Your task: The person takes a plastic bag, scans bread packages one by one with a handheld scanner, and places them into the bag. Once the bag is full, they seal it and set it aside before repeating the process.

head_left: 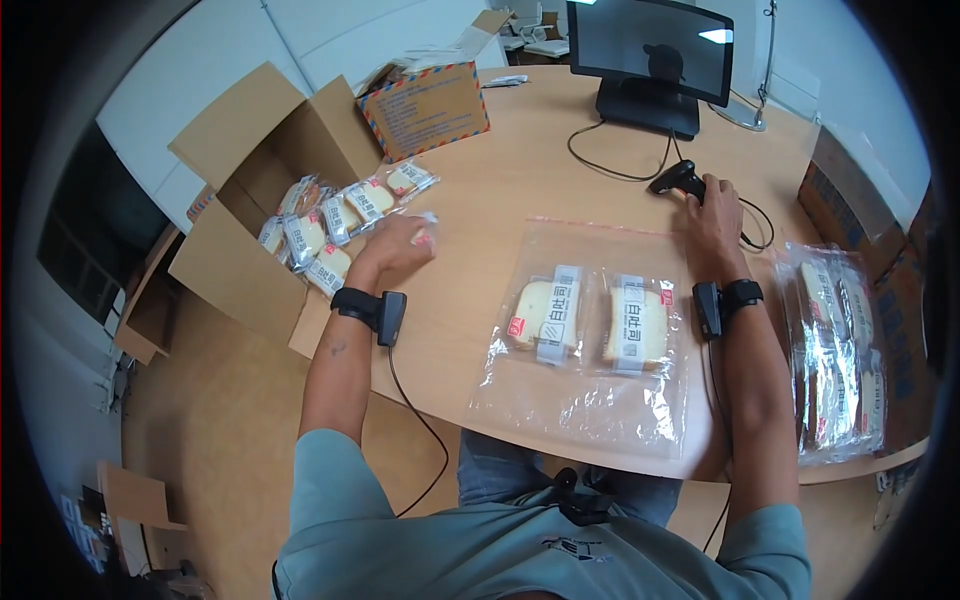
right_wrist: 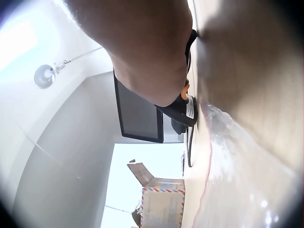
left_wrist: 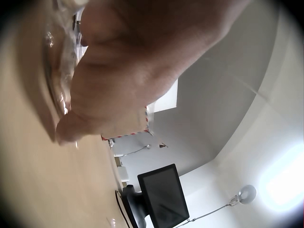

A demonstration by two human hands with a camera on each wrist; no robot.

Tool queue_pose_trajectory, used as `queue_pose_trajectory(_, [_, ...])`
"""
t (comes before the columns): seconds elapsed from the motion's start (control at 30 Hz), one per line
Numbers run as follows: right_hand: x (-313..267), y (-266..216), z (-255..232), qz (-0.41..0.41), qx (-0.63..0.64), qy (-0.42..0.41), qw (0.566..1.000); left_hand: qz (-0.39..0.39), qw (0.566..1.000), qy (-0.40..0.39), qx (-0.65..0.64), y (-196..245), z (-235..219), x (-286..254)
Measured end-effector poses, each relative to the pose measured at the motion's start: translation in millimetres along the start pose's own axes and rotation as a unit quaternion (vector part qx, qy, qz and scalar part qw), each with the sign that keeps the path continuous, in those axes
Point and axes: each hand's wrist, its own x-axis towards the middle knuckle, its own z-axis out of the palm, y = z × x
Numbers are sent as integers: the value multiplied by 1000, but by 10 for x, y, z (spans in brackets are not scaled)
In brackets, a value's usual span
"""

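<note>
across the table (head_left: 470,185), the big carton (head_left: 235,125) stands open, its flap crowding the loose packs (head_left: 372,201). the clear bag (head_left: 580,415) lies flat, two breads (head_left: 638,325) on or in it, can't tell; a brushing forearm could drag it. right hand (head_left: 717,218) grips the scanner (head_left: 679,180), cord liable to snag. left hand (head_left: 392,247) pinches a wrapped slice (head_left: 427,236); slick film could slip.

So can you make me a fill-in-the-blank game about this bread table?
The hand gripping the black scanner is the person's ____ one.
On or in the flat clear bag there are ____ bread packs.
The big cardboard box beside the bread pile is ____, not closed.

Missing words: right; two; open.
</note>
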Motion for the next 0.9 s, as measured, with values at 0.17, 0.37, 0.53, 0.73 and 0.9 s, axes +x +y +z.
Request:
queue_pose_trajectory(0.17, [7, 54, -11, -11, -8, -14, 1000, 118, 993, 8, -5, 225, -57, 46])
queue_pose_trajectory(0.37, [35, 71, 76, 1, -39, -64, 997, 47, 988, -18, -148, 703, -287, 252])
queue_pose_trajectory(0.53, [83, 114, 121, -2, -32, -57, 998, 109, 461, -56, -879, 1147, -79, 603])
queue_pose_trajectory(0.73, [106, 11, 16, 39, 71, -37, 996, 90, 422, -154, -889, 1649, 405, 879])
queue_pose_trajectory(0.9, [125, -208, -112, 37, 122, -62, 990, 55, 422, -206, -881, 1865, 458, 918])
